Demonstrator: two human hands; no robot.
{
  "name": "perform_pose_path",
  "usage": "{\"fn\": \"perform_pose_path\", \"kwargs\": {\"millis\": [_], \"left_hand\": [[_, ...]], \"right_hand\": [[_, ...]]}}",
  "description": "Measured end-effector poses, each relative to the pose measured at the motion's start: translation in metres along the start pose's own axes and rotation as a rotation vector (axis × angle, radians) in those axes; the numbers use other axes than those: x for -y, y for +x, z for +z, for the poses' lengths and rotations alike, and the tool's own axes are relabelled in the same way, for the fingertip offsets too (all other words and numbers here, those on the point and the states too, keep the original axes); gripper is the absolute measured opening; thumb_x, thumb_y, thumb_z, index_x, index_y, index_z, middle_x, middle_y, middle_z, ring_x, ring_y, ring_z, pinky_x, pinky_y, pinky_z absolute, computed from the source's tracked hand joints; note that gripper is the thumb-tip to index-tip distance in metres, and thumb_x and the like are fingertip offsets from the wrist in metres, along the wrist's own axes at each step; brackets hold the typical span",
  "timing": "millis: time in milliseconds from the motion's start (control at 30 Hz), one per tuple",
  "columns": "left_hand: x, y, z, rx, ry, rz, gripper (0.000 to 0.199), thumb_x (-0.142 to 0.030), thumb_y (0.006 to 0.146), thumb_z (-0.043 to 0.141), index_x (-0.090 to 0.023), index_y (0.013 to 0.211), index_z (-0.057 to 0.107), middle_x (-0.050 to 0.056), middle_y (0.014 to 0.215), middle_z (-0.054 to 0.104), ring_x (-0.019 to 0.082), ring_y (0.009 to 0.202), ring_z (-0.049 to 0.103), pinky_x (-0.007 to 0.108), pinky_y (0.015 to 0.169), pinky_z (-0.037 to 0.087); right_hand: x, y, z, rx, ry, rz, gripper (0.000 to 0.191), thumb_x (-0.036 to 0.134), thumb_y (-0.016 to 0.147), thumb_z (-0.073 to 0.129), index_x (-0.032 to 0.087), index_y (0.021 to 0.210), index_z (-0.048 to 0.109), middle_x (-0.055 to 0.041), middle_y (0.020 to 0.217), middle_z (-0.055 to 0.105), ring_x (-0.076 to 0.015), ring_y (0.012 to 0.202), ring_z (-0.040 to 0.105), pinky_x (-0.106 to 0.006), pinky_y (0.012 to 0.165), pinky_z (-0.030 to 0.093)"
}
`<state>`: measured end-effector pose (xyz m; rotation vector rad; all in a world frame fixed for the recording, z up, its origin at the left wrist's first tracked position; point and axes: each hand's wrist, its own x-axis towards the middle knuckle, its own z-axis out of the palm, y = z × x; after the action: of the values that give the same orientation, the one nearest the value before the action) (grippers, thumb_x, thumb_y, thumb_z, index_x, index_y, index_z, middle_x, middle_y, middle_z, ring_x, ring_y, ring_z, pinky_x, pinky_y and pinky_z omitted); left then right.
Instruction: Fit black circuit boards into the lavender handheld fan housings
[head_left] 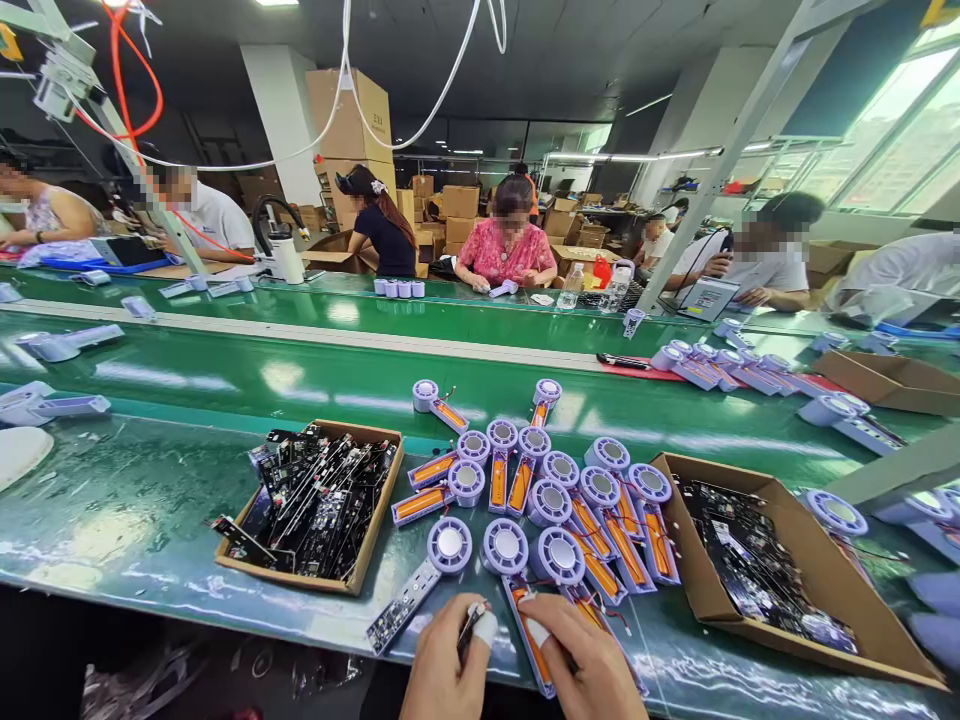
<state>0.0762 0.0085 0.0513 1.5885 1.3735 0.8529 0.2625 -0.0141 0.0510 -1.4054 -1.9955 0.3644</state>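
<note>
In the lower middle, my left hand [450, 650] is closed with a small black circuit board [470, 628] pinched between thumb and fingers; a white cover wraps one fingertip. My right hand [581, 655] is closed in a pinch at an open purple handheld fan [505, 548], whose handle holds an orange battery [534, 640]. What its fingertips hold is hidden. Left of these, a fan with a board in its handle [405, 605] lies on the bench. Several more purple fans [555, 500] with orange batteries and thin wires are grouped just beyond my hands.
A cardboard tray [367, 530] of black circuit boards stands at left, another tray [847, 600] at right. Beyond runs a green conveyor [337, 365] with more fans [64, 343]. A metal post [739, 150] rises at right. Several people sit across the line.
</note>
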Motion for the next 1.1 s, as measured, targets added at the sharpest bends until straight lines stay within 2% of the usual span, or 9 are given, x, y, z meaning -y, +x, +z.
{"fn": "perform_pose_path", "kwargs": {"millis": [133, 233, 467, 567, 667, 800, 900, 1000, 1100], "left_hand": [[-0.018, 0.011, 0.007, 0.125, -0.058, 0.025, 0.026, -0.029, 0.091, 0.045, -0.019, 0.097, 0.068, 0.011, 0.1, 0.072, 0.025, 0.096, 0.067, 0.035, 0.088, 0.049], [-0.025, 0.016, 0.008, 0.157, -0.093, 0.02, 0.024, -0.024, 0.09, 0.046, -0.019, 0.095, 0.069, 0.009, 0.098, 0.072, 0.024, 0.094, 0.066, 0.034, 0.087, 0.048], [-0.025, 0.02, 0.007, 0.168, -0.125, -0.053, 0.02, -0.031, 0.088, 0.054, -0.019, 0.088, 0.07, 0.007, 0.092, 0.074, 0.024, 0.087, 0.066, 0.031, 0.081, 0.046], [-0.023, 0.019, 0.005, 0.107, -0.132, -0.105, 0.02, -0.031, 0.085, 0.057, -0.019, 0.08, 0.07, 0.006, 0.083, 0.074, 0.024, 0.079, 0.063, 0.031, 0.075, 0.044], [-0.021, 0.017, 0.006, 0.023, -0.256, -0.196, 0.022, -0.037, 0.08, 0.064, -0.018, 0.069, 0.067, 0.002, 0.067, 0.066, 0.019, 0.065, 0.055, 0.027, 0.064, 0.04], [-0.016, 0.015, 0.011, 0.018, -0.385, -0.288, 0.031, -0.048, 0.076, 0.066, -0.018, 0.069, 0.063, -0.005, 0.047, 0.049, 0.011, 0.044, 0.04, 0.023, 0.046, 0.032], [-0.015, 0.015, 0.012, 0.052, -0.456, -0.347, 0.04, -0.057, 0.074, 0.065, -0.017, 0.074, 0.063, -0.01, 0.038, 0.038, 0.008, 0.034, 0.029, 0.021, 0.038, 0.022], [-0.014, 0.014, 0.009, 0.083, -0.506, -0.379, 0.045, -0.06, 0.069, 0.068, -0.016, 0.074, 0.063, -0.011, 0.035, 0.036, 0.006, 0.033, 0.027, 0.019, 0.037, 0.019], [-0.012, 0.013, 0.005, 0.1, -0.538, -0.412, 0.046, -0.06, 0.069, 0.069, -0.015, 0.076, 0.063, -0.01, 0.034, 0.038, 0.005, 0.033, 0.027, 0.018, 0.037, 0.019]], "right_hand": [[0.003, -0.003, -0.001, -0.017, -0.008, -0.046, 0.037, 0.003, 0.083, 0.044, 0.023, 0.107, 0.065, -0.0054, 0.11, 0.073, -0.0155, 0.103, 0.07, -0.021, 0.087, 0.055], [0.004, -0.003, -0.002, -0.031, -0.016, -0.071, 0.04, 0.001, 0.08, 0.043, 0.023, 0.105, 0.064, -0.0052, 0.114, 0.072, -0.0157, 0.105, 0.069, -0.023, 0.088, 0.056], [0.007, -0.006, 0.003, -0.043, -0.182, -0.18, 0.042, 0.001, 0.084, 0.038, 0.021, 0.112, 0.063, -0.0088, 0.113, 0.072, -0.0188, 0.089, 0.073, -0.027, 0.074, 0.06], [0.002, -0.01, 0.01, -0.061, -0.208, -0.205, 0.04, 0.002, 0.085, 0.04, 0.02, 0.111, 0.065, -0.0094, 0.111, 0.072, -0.0193, 0.088, 0.072, -0.028, 0.074, 0.06], [-0.002, -0.014, 0.013, -0.161, -0.196, -0.075, 0.035, 0.006, 0.088, 0.042, 0.021, 0.109, 0.065, -0.01, 0.109, 0.071, -0.0207, 0.096, 0.07, -0.031, 0.078, 0.059], [0.007, -0.013, 0.012, -0.186, -0.162, 0.109, 0.029, 0.013, 0.09, 0.04, 0.023, 0.104, 0.065, -0.0084, 0.099, 0.069, -0.0203, 0.087, 0.071, -0.031, 0.071, 0.059], [0.017, -0.008, 0.01, -0.173, -0.178, -0.016, 0.037, 0.011, 0.088, 0.041, 0.023, 0.117, 0.06, -0.0095, 0.104, 0.07, -0.0217, 0.094, 0.07, -0.031, 0.076, 0.059], [0.022, 0.0, 0.011, -0.125, -0.206, -0.162, 0.046, 0.009, 0.086, 0.041, 0.021, 0.128, 0.055, -0.0101, 0.111, 0.07, -0.0232, 0.099, 0.069, -0.032, 0.081, 0.058], [0.022, 0.009, 0.012, -0.055, -0.224, -0.125, 0.043, 0.007, 0.087, 0.041, 0.022, 0.123, 0.059, -0.0077, 0.11, 0.07, -0.0225, 0.095, 0.07, -0.035, 0.083, 0.058]]}}
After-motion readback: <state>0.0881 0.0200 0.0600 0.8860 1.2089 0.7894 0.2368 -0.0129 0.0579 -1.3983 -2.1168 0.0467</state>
